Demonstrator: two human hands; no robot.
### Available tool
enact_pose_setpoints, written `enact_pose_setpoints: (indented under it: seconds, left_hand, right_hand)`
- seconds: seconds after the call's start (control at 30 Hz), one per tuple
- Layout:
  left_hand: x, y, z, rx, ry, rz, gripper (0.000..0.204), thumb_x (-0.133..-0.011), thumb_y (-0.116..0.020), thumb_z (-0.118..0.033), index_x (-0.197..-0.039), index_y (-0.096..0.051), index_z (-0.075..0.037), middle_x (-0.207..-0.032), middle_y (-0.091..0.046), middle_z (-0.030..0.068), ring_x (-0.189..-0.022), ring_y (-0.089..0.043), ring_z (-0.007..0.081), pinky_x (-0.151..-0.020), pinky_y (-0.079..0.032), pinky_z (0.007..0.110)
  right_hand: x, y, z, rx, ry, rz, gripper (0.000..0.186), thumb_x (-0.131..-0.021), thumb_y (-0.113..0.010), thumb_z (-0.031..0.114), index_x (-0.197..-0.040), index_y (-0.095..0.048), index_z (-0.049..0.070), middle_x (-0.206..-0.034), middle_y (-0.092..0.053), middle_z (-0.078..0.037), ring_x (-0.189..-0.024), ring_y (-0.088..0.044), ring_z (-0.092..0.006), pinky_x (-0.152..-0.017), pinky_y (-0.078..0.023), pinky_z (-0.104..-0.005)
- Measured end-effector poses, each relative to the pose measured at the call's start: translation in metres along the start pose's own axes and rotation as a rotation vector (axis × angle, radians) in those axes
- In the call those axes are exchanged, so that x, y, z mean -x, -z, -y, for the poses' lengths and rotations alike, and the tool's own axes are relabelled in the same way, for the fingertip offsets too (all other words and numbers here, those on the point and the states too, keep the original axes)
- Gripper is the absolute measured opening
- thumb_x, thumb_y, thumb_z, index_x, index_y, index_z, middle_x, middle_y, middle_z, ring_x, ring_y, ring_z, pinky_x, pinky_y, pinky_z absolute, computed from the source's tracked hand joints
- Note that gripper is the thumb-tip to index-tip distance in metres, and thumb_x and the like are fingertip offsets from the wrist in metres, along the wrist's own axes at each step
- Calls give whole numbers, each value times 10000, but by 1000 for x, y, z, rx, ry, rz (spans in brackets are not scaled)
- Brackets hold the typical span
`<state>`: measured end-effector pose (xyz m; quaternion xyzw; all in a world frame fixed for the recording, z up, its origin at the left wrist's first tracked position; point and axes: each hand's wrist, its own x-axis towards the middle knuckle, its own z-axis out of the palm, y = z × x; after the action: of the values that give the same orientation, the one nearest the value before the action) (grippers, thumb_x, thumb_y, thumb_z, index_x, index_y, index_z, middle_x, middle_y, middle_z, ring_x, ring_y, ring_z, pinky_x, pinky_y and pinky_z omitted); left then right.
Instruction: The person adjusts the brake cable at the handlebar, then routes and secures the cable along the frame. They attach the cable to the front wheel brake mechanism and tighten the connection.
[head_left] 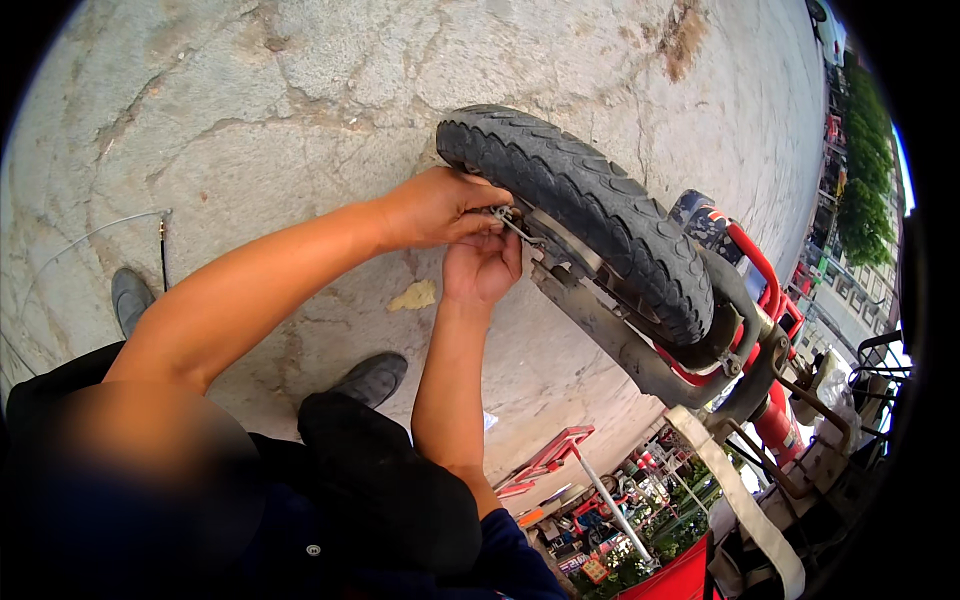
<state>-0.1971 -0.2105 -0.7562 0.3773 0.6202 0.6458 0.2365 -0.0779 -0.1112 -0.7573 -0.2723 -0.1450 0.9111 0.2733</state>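
Note:
A black treaded tyre [590, 195] on a wheel runs diagonally through the middle of the view, fitted to a red-framed motorbike. Beside its hub side, my left hand [435, 208] reaches in from the left, its thumb and fingers pinched on a small metal linkage [505, 214]. A thin metal rod [522, 230] extends from there toward the wheel. Just below, my right hand [482, 270] is turned palm up, fingers curled against the underside of the same spot; what they grip is hidden. A worn grey metal arm [600, 325] lies alongside the wheel.
On the cracked concrete at left lies a thin cable [95, 238] with a black end piece [164, 265]. A yellowish scrap [413, 296] rests near my shoes [372, 380]. Red frame parts [765, 270] and a pale strap [740, 500] stand at right; a red metal stand [548, 460] is beyond.

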Motion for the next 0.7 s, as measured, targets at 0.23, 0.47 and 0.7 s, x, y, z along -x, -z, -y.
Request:
enact_pose_setpoints:
  seconds: [0.23,0.47,0.7]
  left_hand:
    - [-14,10,-22,-359,129,180,136,-865,-594,-173,-814,-634,-53,-867,-695,139,-828,-681,349,-693,-547,429]
    - [-18,10,-31,-278,239,135,169,-878,-571,-206,-848,-639,-53,-825,-677,142,-827,-677,353,-692,-536,448]
    - [-7,12,-21,-246,49,109,212,-916,-599,-231,-1034,-653,-64,-956,-648,138,-885,-642,370,-717,-508,448]
  right_hand:
    - [1,-6,0,1,-15,13,294,-922,-480,131,-1139,-640,11,-1161,-667,-103,-1027,-613,-202,-970,-485,-361]
    - [1,-11,-7,9,10,-103,287,-925,-467,133,-1116,-638,4,-1154,-658,-119,-1058,-601,-214,-1000,-467,-377]
    - [-5,-16,-3,-45,-52,53,264,-932,-480,130,-1093,-646,3,-1144,-661,-118,-1025,-610,-195,-910,-504,-304]
